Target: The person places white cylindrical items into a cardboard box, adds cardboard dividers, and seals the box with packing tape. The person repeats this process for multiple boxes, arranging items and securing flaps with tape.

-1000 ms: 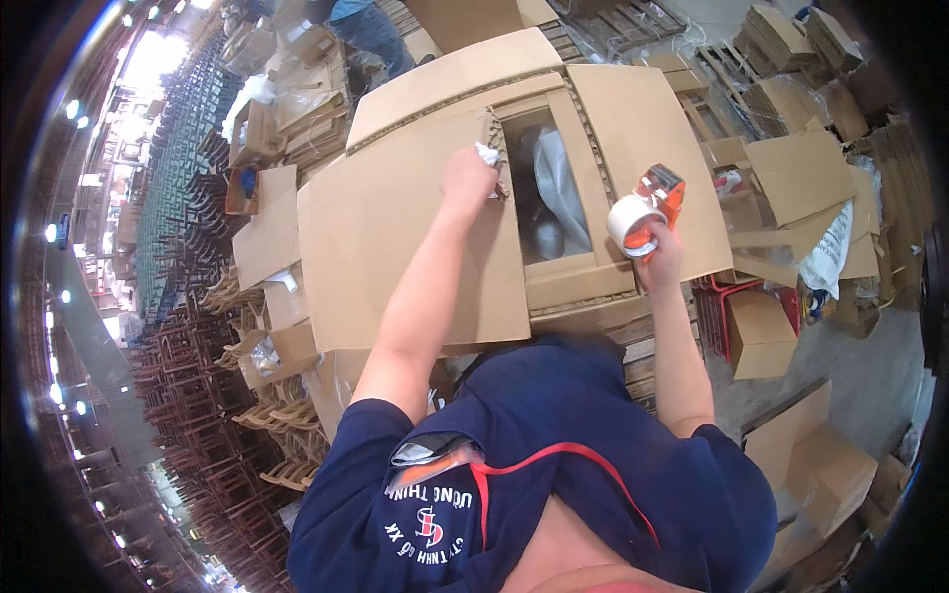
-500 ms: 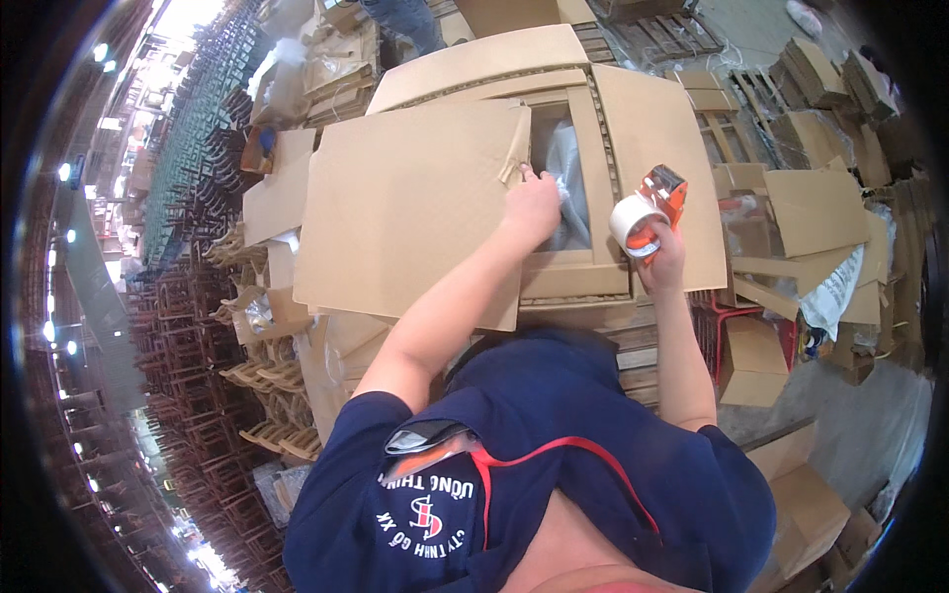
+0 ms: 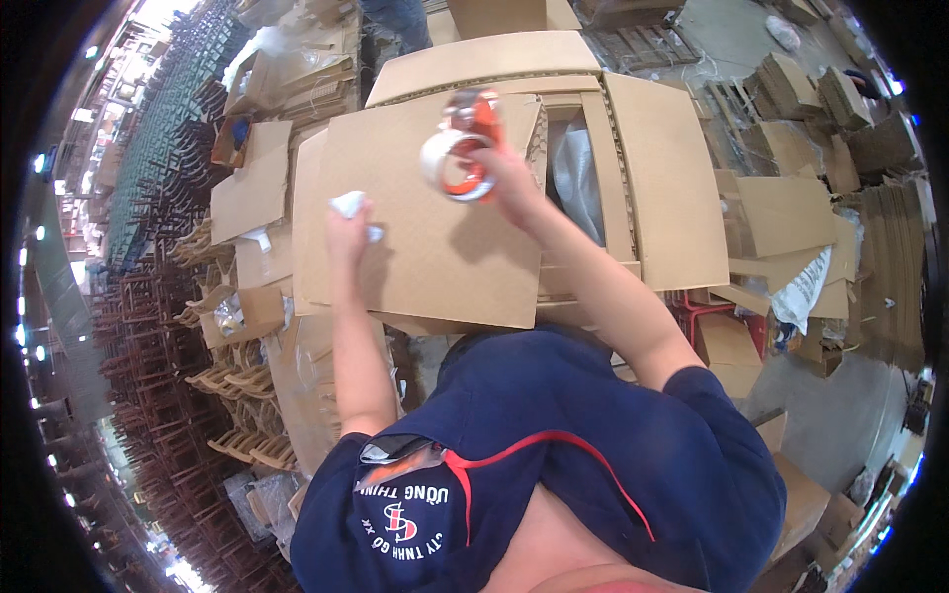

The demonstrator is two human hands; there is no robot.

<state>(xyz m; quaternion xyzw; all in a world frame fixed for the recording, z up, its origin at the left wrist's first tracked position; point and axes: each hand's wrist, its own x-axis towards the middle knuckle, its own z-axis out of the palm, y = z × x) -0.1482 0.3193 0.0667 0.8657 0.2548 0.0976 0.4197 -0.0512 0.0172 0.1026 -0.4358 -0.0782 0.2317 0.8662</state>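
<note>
Your right hand was clamped on an orange tape gun with a whitish roll, held over the box's closed left flap. Your left hand, on that flap, gripped a white scrap.

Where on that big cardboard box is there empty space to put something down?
The near flap is bare between the left hand and the right hand, and toward its front edge. The right flap is bare too. The gap between them holds plastic wrap. The floor on the right is crowded with cardboard scraps.
</note>
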